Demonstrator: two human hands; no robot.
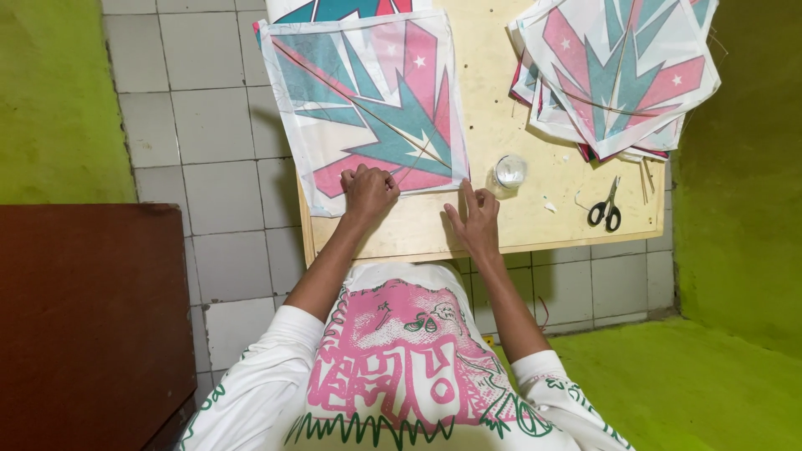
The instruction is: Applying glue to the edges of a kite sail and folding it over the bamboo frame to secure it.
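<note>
While the left hand presses curled fingers on the kite's near edge, the right hand lies flat, holding nothing, on the desk just beside the kite's corner.

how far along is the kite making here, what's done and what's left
Looks done: a stack of finished kites lies at the board's far right. In hand: one kite sheet lies flat with thin sticks across it; the left hand is fisted on its near edge, and the right hand rests flat on the wooden board. The scissors and the small clear jar lie untouched. How many remain cannot be told.
</note>
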